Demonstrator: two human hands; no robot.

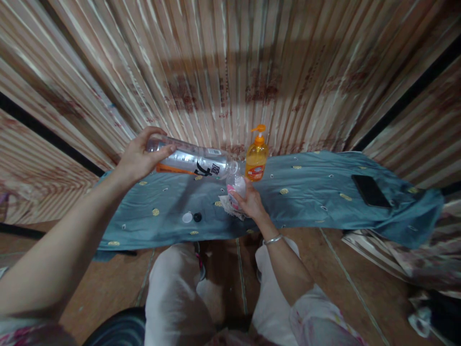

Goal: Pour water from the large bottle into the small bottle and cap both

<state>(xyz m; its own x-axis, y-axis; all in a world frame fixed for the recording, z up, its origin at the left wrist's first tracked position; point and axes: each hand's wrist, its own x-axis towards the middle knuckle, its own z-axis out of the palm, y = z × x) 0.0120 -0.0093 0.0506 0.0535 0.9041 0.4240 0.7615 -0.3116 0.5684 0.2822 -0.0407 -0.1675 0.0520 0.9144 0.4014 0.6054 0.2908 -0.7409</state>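
Right now your left hand (139,158) is wrapped around the base of the water bottle (194,162), long axis near horizontal, open mouth pointing right. Your right hand (250,202) is closed around the small clear container (236,185), upright on the blue cloth (306,192). The bottle's mouth sits just above the container's opening, almost touching. Two caps (192,217) lie loose on the cloth.

Illegible black characters on bottle (196,162)

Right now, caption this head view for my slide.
Left hand tips a large bottle over a small bottle in the right hand.
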